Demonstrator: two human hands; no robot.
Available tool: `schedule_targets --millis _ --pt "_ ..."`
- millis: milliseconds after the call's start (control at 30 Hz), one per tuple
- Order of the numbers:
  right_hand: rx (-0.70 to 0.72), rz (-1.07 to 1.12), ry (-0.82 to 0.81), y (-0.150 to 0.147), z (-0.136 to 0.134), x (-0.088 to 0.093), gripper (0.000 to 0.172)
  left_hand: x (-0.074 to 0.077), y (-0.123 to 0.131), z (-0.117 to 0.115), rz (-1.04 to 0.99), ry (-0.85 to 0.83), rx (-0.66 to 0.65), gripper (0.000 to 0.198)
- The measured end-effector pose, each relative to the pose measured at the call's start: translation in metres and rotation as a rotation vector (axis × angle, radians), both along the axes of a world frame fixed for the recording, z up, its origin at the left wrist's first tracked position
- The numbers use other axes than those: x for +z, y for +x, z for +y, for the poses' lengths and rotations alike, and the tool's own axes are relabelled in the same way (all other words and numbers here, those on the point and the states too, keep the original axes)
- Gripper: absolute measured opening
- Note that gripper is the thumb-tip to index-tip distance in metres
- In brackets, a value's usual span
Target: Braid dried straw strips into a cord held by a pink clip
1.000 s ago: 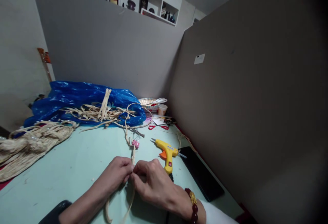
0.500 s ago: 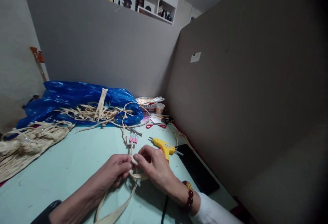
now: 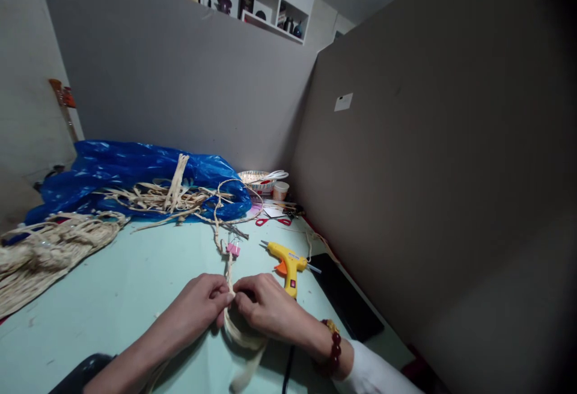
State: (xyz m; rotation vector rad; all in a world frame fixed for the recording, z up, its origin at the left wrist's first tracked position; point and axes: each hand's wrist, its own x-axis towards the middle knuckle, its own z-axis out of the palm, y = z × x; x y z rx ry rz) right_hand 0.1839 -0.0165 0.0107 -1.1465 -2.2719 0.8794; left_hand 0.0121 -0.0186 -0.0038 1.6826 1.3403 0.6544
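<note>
A pale braid (image 3: 229, 272) of dried plant-fibre strips runs toward me from a pink binder clip (image 3: 233, 250). My left hand (image 3: 205, 299) pinches the lower end of this braid from the left, thumb and forefinger together. From the right, my right hand (image 3: 265, 304) meets it there, its fingers closed on a strip at the braid's end. One loose fibre strip (image 3: 241, 335) loops below both hands, and its tail is blurred. The fingertips partly hide the crossing of the strips. Just beyond my right hand lies a yellow hot glue gun (image 3: 288, 258).
Behind the braid, a blue plastic bag (image 3: 148, 162) holds a heap of fibre strips (image 3: 169, 198). A woven fibre piece (image 3: 67, 249) lies at left. Red-handled scissors (image 3: 273, 221), a paper cup (image 3: 280, 190) and a basket (image 3: 255, 176) stand farther back. A black flat object (image 3: 347, 295) lies at right.
Both hands have come slightly nearer to me along the braid, and my right fingers have closed in tighter. The loose strip has swung, and the pink clip has tilted.
</note>
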Motion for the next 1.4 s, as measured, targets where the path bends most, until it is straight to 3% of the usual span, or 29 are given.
schedule_targets --millis 200,333,500,633,767,967,1133,1300,1400 --pt "0.005 0.134 -0.113 -0.001 0.004 -0.007 0.022 0.000 -0.003 0.001 -0.084 -0.040 -0.049 0.019" --pt "-0.086 0.242 -0.172 -0.004 0.007 -0.014 0.024 0.006 -0.002 -0.006 -0.031 -0.092 -0.014 0.021" --pt "-0.187 0.232 -0.023 -0.009 -0.002 -0.010 0.021 0.019 -0.002 -0.009 0.091 0.040 0.026 0.033" --pt "-0.163 0.213 0.106 -0.009 -0.005 -0.006 0.023 0.024 0.001 -0.012 0.019 0.055 0.000 0.037" --pt "-0.110 0.316 -0.049 -0.005 0.001 -0.012 0.026 0.024 0.012 -0.022 -0.001 -0.015 0.001 0.031" --pt "-0.036 0.470 -0.339 0.001 0.007 -0.011 0.024 0.014 0.021 -0.034 0.423 0.273 -0.059 0.036" --pt "-0.006 0.611 -0.537 -0.001 0.005 -0.011 0.029 0.012 0.026 -0.036 0.721 0.280 -0.115 0.044" --pt "-0.106 0.619 -0.535 -0.006 0.004 -0.012 0.020 0.019 0.030 -0.040 0.717 0.273 -0.152 0.043" --pt "-0.106 0.659 -0.541 -0.006 0.003 -0.010 0.020 0.025 0.026 -0.039 0.607 0.287 -0.074 0.040"
